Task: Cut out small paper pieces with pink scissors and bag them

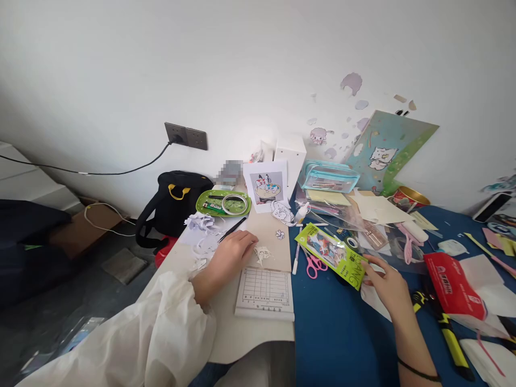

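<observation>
My right hand (385,282) pinches the lower right corner of a lime-green printed packet (332,252) over the blue tabletop. Pink-handled scissors (313,266) poke out from beneath the packet. Resting on the pale table, my left hand (236,250) has its fingers laid out beside a small heap of cream paper strips (263,254). Those strips lie on a beige board (272,231), along with a small paper cutout (279,234). Below the board is a printed form pad (266,295). A black pen (231,229) lies just beyond my left hand.
A green tray (199,201) with a tape roll stands at the back, beside a propped cat picture (266,183). Behind the packet are a blue-trimmed pencil case (330,176) and loose papers. At right lie a red tissue pack (455,285) and yellow-black pliers (453,338).
</observation>
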`<move>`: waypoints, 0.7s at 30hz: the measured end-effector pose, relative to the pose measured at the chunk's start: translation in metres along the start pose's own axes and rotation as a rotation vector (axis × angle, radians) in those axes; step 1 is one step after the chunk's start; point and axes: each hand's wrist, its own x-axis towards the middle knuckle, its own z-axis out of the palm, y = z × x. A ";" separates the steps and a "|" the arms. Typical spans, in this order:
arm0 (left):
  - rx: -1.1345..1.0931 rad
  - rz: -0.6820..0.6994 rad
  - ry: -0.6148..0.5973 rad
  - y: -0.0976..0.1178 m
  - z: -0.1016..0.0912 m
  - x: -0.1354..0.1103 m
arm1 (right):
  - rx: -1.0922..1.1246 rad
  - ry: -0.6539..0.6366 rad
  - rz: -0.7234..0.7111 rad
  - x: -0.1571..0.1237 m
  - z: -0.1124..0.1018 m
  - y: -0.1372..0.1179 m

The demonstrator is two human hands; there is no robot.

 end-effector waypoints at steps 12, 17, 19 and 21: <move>0.211 0.193 -0.127 -0.003 0.007 -0.001 | -0.294 -0.085 -0.363 -0.032 0.011 -0.081; 0.216 0.212 -0.130 -0.007 0.008 0.000 | -0.226 -0.220 -0.510 -0.040 0.034 -0.111; 0.215 0.214 -0.127 -0.008 0.010 0.000 | -0.200 -0.271 -0.570 -0.041 0.045 -0.126; 0.216 0.215 -0.121 -0.010 0.011 0.000 | -0.171 -0.315 -0.632 -0.041 0.061 -0.139</move>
